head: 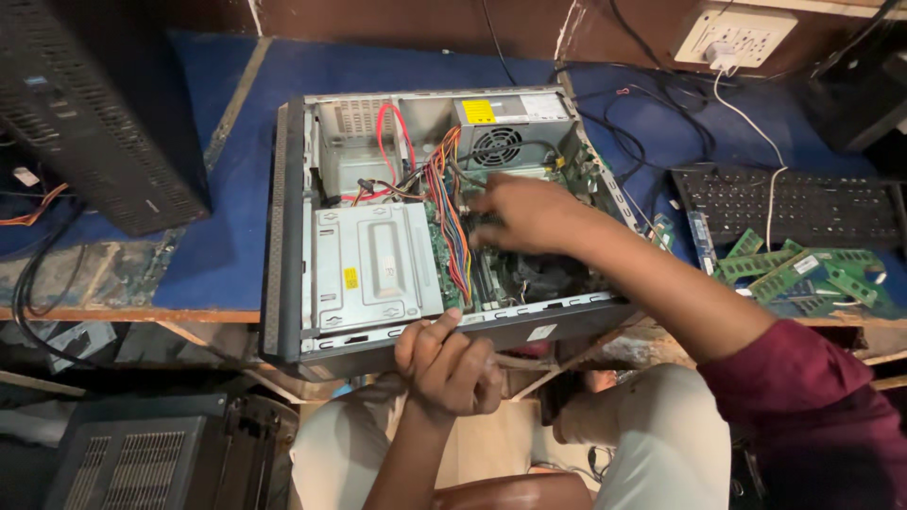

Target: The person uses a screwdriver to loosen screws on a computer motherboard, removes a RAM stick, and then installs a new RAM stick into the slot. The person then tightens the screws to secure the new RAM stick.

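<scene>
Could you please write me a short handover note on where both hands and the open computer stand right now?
Left hand: gripping the near edge of the open computer case, steadying it.
Right hand: reaching inside, fingers at the circuit board beside the bundle of coloured wires; whether it holds anything cannot be told.
Done: side panel is off, case lies on the blue table.
Left: loose green memory sticks lie by the keyboard; the case is not yet closed.

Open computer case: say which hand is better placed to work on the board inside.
Right. The right hand is already inside the computer case, over the board by the coloured wires; the left hand grips the case's near edge.
</scene>
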